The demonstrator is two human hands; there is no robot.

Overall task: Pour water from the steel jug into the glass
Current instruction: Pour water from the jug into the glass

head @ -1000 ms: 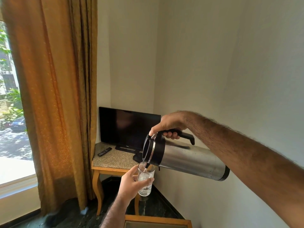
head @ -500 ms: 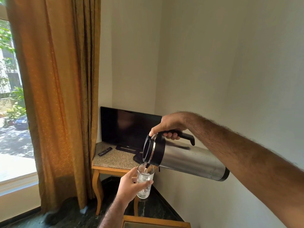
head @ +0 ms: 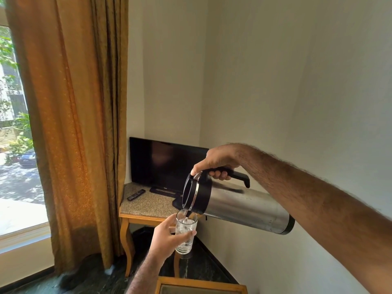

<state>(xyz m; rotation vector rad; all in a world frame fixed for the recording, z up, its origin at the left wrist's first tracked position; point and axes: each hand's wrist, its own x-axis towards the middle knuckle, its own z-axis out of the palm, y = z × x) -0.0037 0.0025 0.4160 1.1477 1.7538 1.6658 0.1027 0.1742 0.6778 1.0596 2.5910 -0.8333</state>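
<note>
Glass in our left hand: we hold the glass [head: 185,234] in mid-air at lower centre of the frame, our left hand [head: 165,237] with its fingers [head: 186,234] wrapped round its middle; no surface sits under it, only the dark floor.
Water level: we judge it well up the glass, bubbly and near the rim, though the exact line is hard to read.
Overflow risk: if we keep the tilt, water could spill over our fingers and down to the floor.
Stream: thin, falling from the spout just above the rim; a small sideways drift of either hand would send it outside.
Steel jug in our right hand: the steel jug [head: 244,205], right of centre, lies almost level, our right hand [head: 216,164] clenched on the black handle.
Surge risk: tipping it further could bring a sudden gush.
</note>
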